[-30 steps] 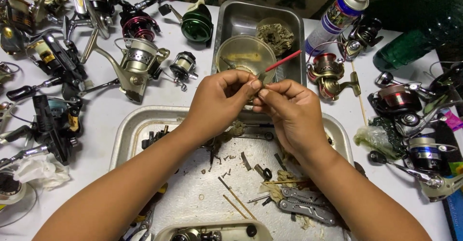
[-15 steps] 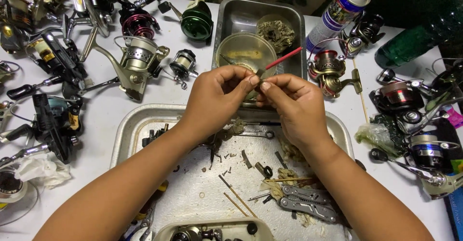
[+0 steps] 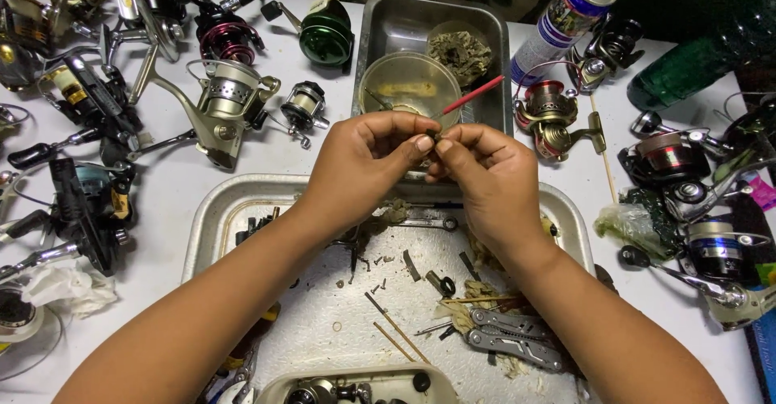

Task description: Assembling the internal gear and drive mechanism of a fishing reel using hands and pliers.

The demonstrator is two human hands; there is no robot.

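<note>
Both hands, left hand (image 3: 364, 170) and right hand (image 3: 485, 178), meet fingertip to fingertip, each grip clamped on a tiny dark part (image 3: 432, 136) raised above the metal tray (image 3: 212, 225) so loose pieces drop inside.

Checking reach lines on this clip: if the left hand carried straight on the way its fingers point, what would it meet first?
The left hand points toward the right hand, so it would meet those fingertips almost at once; both pinch a small dark part.

White table (image 3: 242, 170), fishing reels (image 3: 230, 97), metal trays (image 3: 212, 218), spray can (image 3: 566, 16)
</note>
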